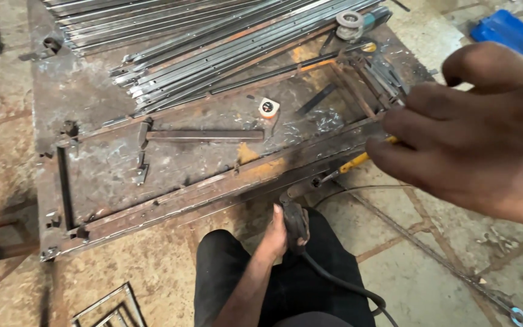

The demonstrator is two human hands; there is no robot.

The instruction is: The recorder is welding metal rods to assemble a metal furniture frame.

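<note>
My left hand [276, 233] is low in the middle, between my knees in black trousers, shut on a dark welding holder [295, 221] whose black cable [340, 284] trails off to the lower right. The holder's tip sits at the near edge of a long rusty steel frame [213, 184] lying on a metal work plate [98, 91]. My right hand [473, 127] hangs large and close to the camera at the right. Its fingers are bent and apart with nothing seen in them, and its fingertips are over the frame's right end, just above a yellow-handled tool [358, 160].
A hammer [201, 135] and a small tape measure [268, 108] lie inside the frame. Several long steel strips [213, 42] are piled at the back, with an angle grinder [358, 21] beside them. A thin rod [443, 257] lies on the floor at right, small metal frames [110, 309] at bottom left.
</note>
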